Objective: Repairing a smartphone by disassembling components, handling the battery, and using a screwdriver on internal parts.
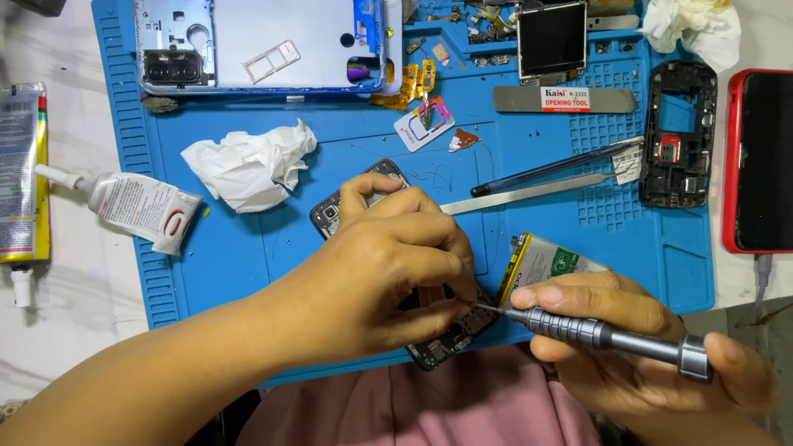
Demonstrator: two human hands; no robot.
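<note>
Hands: left hand (392, 263) and right hand (623, 347) are bare, without rings or gloves.
Forearms: uncovered behind both hands.
Clothing: pink garment below the hands.

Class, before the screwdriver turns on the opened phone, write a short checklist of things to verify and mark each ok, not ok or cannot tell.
1. Left hand steadies the opened phone on the blue mat: ok.
2. Right hand grips the screwdriver: ok.
3. Tip seated in a screw: cannot tell, the fingers hide it.
4. Battery clear of the tip: not ok, it stands right beside it.
5. Glue tube capped: cannot tell.
6. Metal pry tool away from the hands: ok.
</note>
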